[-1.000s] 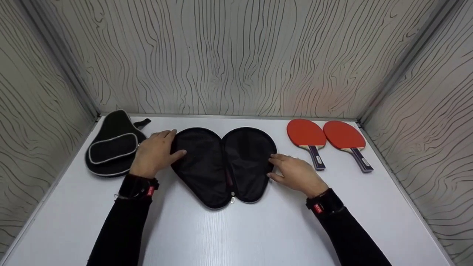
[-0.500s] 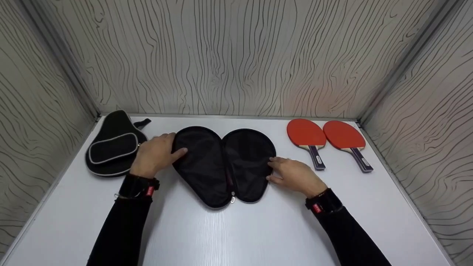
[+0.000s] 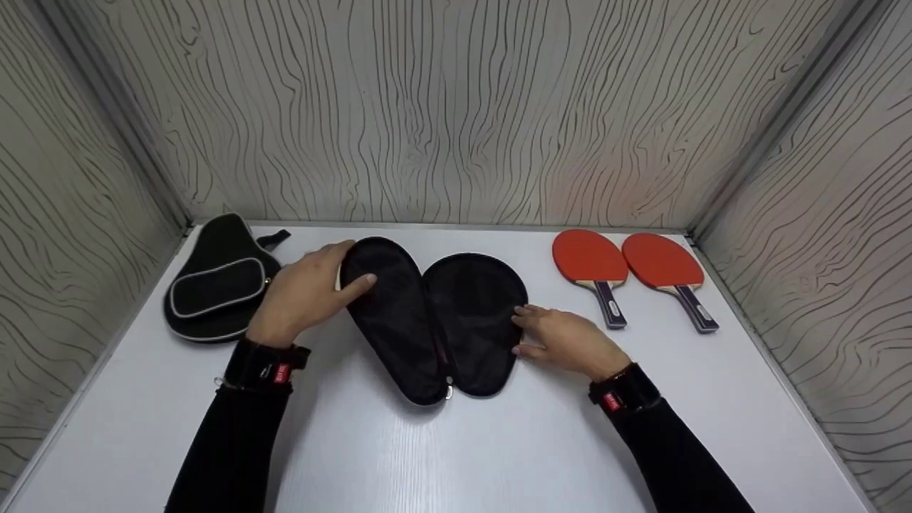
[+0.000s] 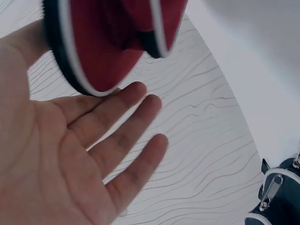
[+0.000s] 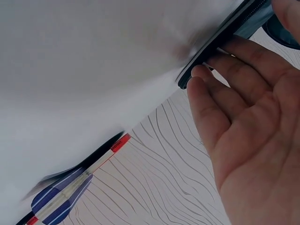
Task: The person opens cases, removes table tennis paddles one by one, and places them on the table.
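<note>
nearest, the right hand [image 3: 570,340] rests straight fingers on the open case's [image 3: 442,320] right edge, grasping nothing. just beyond, the left hand [image 3: 306,292] grips the raised left flap, thumb inside. both flank the case mid-surface [image 3: 456,449].

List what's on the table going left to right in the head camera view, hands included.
Closed black paddle case → left hand → open black case → right hand → first red paddle → second red paddle.
</note>
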